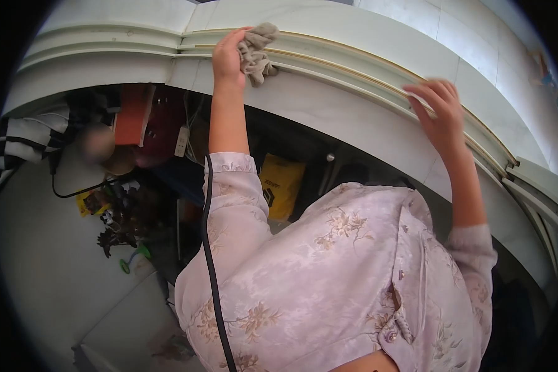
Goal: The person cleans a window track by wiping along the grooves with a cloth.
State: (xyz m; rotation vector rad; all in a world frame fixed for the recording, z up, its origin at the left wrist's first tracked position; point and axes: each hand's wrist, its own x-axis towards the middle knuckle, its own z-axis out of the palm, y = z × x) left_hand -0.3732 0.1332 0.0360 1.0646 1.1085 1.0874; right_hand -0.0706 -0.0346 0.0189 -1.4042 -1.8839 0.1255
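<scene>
Left hand (228, 60) curled, its forearm (229, 121) outstretched; right hand (443, 111) also reaching forward, fingers (437, 88) loosely bent.

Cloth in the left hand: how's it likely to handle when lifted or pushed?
Probably floppy: the cloth is bunched into soft folds beside the left hand's fingers. Likely light, as it looks like crumpled fabric. Its uneven shape suggests it would bunch up rather than roll.

cloth (258, 54) in left hand (229, 59) against rails (341, 59), right hand (440, 111) over rails farther right, bag (281, 186) lower, between hands, power strip (181, 141) left of bag, toys (115, 239) on floor (49, 248) lower left.
</scene>
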